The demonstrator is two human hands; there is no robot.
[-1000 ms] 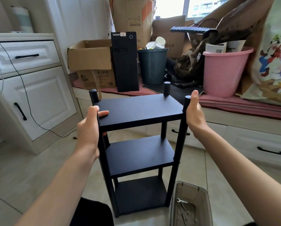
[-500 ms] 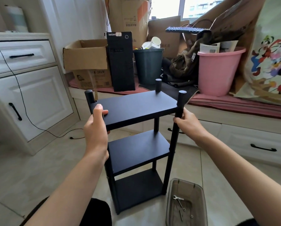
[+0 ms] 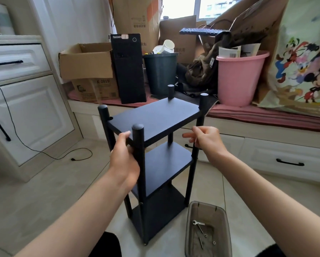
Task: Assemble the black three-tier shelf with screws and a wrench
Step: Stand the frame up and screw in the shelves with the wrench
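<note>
Black three-tier shelf (image 3: 151,117) upright on the tiled floor (image 3: 44,186), turned corner-on, four round posts rising past the top board. Left hand (image 3: 124,157) reaching in from the lower left, forearm angled up and inward, back of the hand toward the camera; fingers curled round the near front post (image 3: 139,156) just under the top board, thumb lying against the board's near edge. Grip there narrow and closed on the post. Right hand (image 3: 204,139) held in the air near the right side of the top board, beside the right post (image 3: 194,164), forearm coming in from the lower right; fingers loosely bent and spread, index pointing left toward the board, holding nothing; contact with the post not clear. Clear plastic tray (image 3: 227,230) on the floor at the shelf's right foot, holding a small wrench (image 3: 198,223) and a few screws (image 3: 201,242). Behind, along the window bench (image 3: 266,117): pink bucket (image 3: 240,78), dark bin (image 3: 161,73), black computer tower (image 3: 127,69), open cardboard box (image 3: 86,64).
</note>
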